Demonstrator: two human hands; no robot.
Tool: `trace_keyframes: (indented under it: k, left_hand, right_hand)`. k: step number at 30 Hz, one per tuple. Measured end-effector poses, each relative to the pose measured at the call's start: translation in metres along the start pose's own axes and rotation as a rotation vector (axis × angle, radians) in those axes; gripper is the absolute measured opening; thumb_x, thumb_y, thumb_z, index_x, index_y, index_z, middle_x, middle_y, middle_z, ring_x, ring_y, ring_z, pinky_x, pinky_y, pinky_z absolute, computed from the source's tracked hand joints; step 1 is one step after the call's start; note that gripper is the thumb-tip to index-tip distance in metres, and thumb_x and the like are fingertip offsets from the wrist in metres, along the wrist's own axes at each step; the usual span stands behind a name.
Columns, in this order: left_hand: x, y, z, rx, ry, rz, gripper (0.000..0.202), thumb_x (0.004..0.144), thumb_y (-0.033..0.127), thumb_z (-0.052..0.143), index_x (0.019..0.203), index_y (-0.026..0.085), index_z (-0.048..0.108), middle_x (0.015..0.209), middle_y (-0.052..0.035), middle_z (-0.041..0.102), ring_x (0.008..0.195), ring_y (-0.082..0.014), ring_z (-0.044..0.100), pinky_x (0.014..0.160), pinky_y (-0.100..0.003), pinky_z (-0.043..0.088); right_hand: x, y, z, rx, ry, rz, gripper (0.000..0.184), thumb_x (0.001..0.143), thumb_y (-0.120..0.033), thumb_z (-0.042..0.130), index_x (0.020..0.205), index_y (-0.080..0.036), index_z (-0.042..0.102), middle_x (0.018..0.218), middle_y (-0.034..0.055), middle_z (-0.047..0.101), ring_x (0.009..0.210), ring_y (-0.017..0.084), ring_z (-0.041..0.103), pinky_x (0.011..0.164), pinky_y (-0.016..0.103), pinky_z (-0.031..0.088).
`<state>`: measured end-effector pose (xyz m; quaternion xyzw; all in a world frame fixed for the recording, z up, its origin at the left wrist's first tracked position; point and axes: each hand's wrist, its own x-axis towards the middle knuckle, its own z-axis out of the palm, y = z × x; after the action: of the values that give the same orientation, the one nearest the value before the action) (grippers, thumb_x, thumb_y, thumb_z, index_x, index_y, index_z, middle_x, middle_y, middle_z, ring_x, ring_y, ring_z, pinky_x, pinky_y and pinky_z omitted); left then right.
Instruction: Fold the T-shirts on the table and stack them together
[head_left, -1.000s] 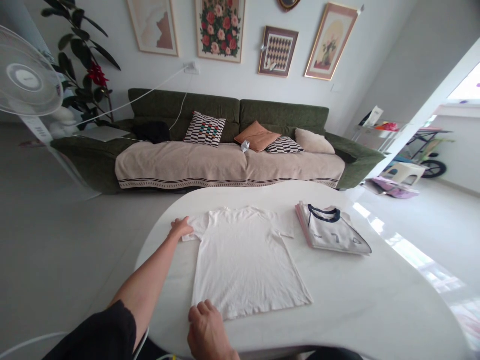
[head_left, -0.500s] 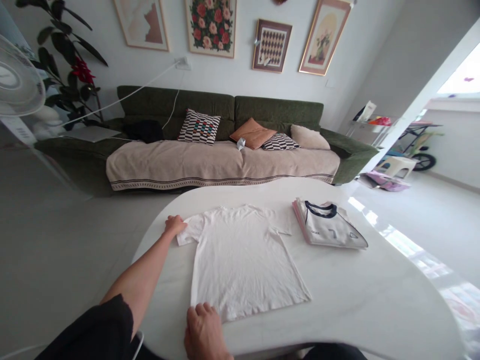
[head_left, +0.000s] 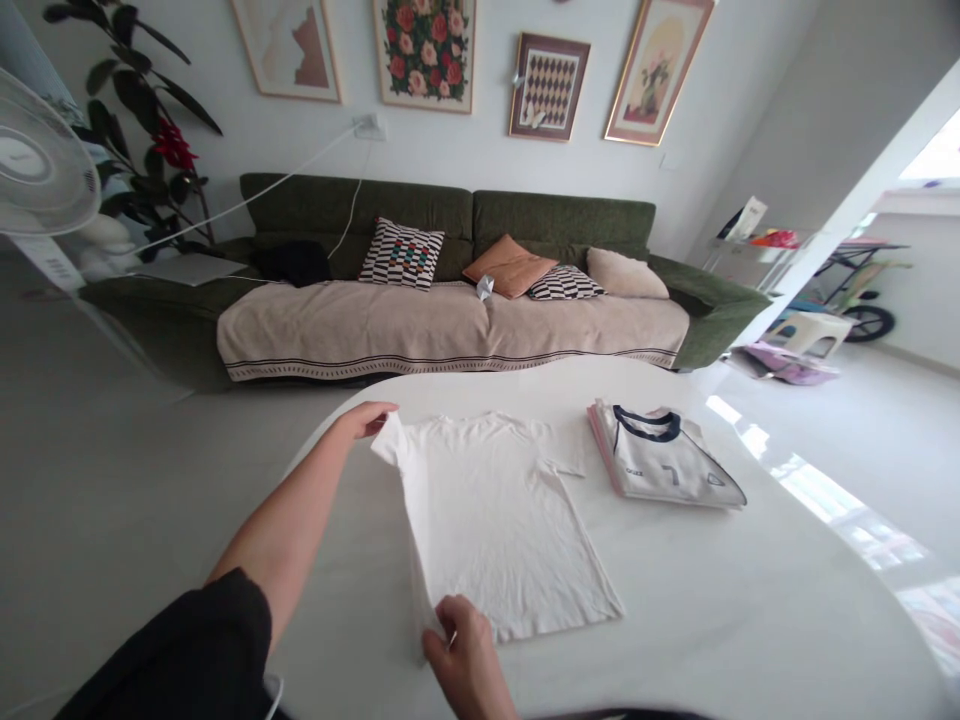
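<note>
A white T-shirt is spread on the white table, its collar toward the sofa and its hem toward me. My left hand is closed on the left sleeve and holds it raised off the tabletop. My right hand pinches the bottom left corner of the hem, also lifted. Between my hands the shirt's left side stands up and tips inward. The right sleeve and right side lie flat. To the right of the shirt is a folded stack of clothes, topped by a white jersey with a dark collar and a 7.
The table has a rounded edge and a marbled top. Behind it stands a green sofa with a beige cover and several cushions. A white fan is at the far left, beside a plant.
Both hands have lifted the shirt's left edge off the table and moved to the right. The left sleeve and side, flat before, are now raised and folding inward.
</note>
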<state>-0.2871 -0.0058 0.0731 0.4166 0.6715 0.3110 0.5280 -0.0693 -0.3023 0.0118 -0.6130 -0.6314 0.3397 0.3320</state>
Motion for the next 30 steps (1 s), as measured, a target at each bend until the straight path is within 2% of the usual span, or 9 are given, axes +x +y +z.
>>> trace_keyframes:
  k: [3, 5, 9, 13, 16, 19, 24, 27, 30]
  left_hand:
    - [0.015, 0.027, 0.047, -0.095, -0.028, 0.029, 0.02, 0.081, 0.03, 0.054, 0.09, 0.013, 0.057, 0.086, -0.0033, 0.061, 0.071, -0.0114, 0.058, 0.065, -0.027, 0.049]
    - [0.024, 0.035, 0.083, -0.132, -0.052, 0.03, 0.025, 0.084, 0.032, 0.049, 0.101, 0.014, 0.054, 0.098, -0.005, 0.058, 0.081, -0.0133, 0.057, 0.07, -0.032, 0.049]
    - [0.033, 0.031, 0.139, -0.162, -0.093, 0.016, 0.03, 0.084, 0.033, 0.049, 0.109, 0.015, 0.051, 0.106, -0.0064, 0.055, 0.089, -0.0164, 0.056, 0.075, -0.036, 0.048]
    - [0.035, 0.018, 0.168, -0.152, -0.089, 0.015, 0.031, 0.084, 0.033, 0.049, 0.109, 0.015, 0.05, 0.107, -0.0065, 0.054, 0.089, -0.0167, 0.056, 0.076, -0.037, 0.048]
    - [0.032, 0.012, 0.177, -0.137, -0.072, 0.056, 0.03, 0.084, 0.033, 0.05, 0.108, 0.015, 0.051, 0.105, -0.0062, 0.055, 0.088, -0.0162, 0.056, 0.075, -0.036, 0.049]
    - [0.026, 0.01, 0.177, -0.122, -0.021, 0.151, 0.027, 0.084, 0.031, 0.05, 0.105, 0.014, 0.052, 0.101, -0.0055, 0.058, 0.085, -0.0149, 0.057, 0.074, -0.034, 0.048]
    - [0.001, -0.005, 0.153, -0.065, 0.172, 0.299, 0.02, 0.081, 0.024, 0.048, 0.099, 0.017, 0.054, 0.095, -0.0046, 0.062, 0.087, -0.014, 0.059, 0.079, -0.026, 0.044]
    - [-0.045, -0.034, 0.141, -0.003, 0.298, 0.329, 0.018, 0.078, 0.023, 0.048, 0.094, 0.018, 0.055, 0.095, -0.0068, 0.062, 0.093, -0.0184, 0.058, 0.082, -0.03, 0.043]
    - [-0.121, -0.082, 0.149, 0.053, 0.369, 0.375, 0.021, 0.077, 0.025, 0.049, 0.096, 0.019, 0.053, 0.099, -0.0089, 0.059, 0.094, -0.0201, 0.056, 0.085, -0.033, 0.042]
  right_hand:
    - [0.006, 0.008, -0.021, 0.187, 0.069, 0.041, 0.004, 0.065, -0.023, 0.046, 0.064, -0.018, 0.047, 0.061, -0.0022, 0.047, 0.058, 0.011, 0.046, 0.052, 0.019, 0.035]
    - [0.009, 0.018, -0.03, 0.256, 0.067, 0.118, 0.01, 0.065, -0.026, 0.048, 0.06, -0.019, 0.042, 0.053, -0.0056, 0.039, 0.05, 0.009, 0.04, 0.046, 0.018, 0.031]
    - [0.011, 0.041, -0.032, 0.375, 0.043, 0.257, 0.023, 0.063, -0.032, 0.05, 0.055, -0.021, 0.031, 0.051, -0.0079, 0.028, 0.045, 0.007, 0.035, 0.041, 0.018, 0.03]
    - [0.01, 0.057, -0.023, 0.453, 0.067, 0.352, 0.023, 0.059, -0.036, 0.05, 0.057, -0.022, 0.032, 0.054, -0.0072, 0.03, 0.047, 0.009, 0.038, 0.039, 0.021, 0.038]
    - [0.009, 0.059, -0.02, 0.486, 0.115, 0.38, 0.023, 0.057, -0.038, 0.051, 0.064, -0.021, 0.037, 0.058, -0.0068, 0.033, 0.048, 0.009, 0.039, 0.038, 0.023, 0.041]
    - [0.009, 0.059, -0.022, 0.558, 0.089, 0.386, 0.028, 0.059, -0.036, 0.053, 0.078, -0.02, 0.04, 0.057, -0.0075, 0.039, 0.046, 0.009, 0.04, 0.039, 0.023, 0.043]
    - [0.01, 0.062, -0.023, 0.623, 0.05, 0.406, 0.036, 0.063, -0.041, 0.056, 0.087, -0.021, 0.04, 0.06, -0.0051, 0.048, 0.051, 0.011, 0.048, 0.043, 0.024, 0.046]
    - [0.01, 0.066, -0.025, 0.639, 0.006, 0.39, 0.034, 0.065, -0.043, 0.054, 0.086, -0.021, 0.04, 0.057, -0.0053, 0.049, 0.05, 0.011, 0.048, 0.045, 0.024, 0.047]
    - [0.01, 0.069, -0.03, 0.628, -0.011, 0.378, 0.033, 0.067, -0.043, 0.053, 0.086, -0.021, 0.04, 0.053, -0.0074, 0.046, 0.048, 0.01, 0.048, 0.046, 0.024, 0.047]
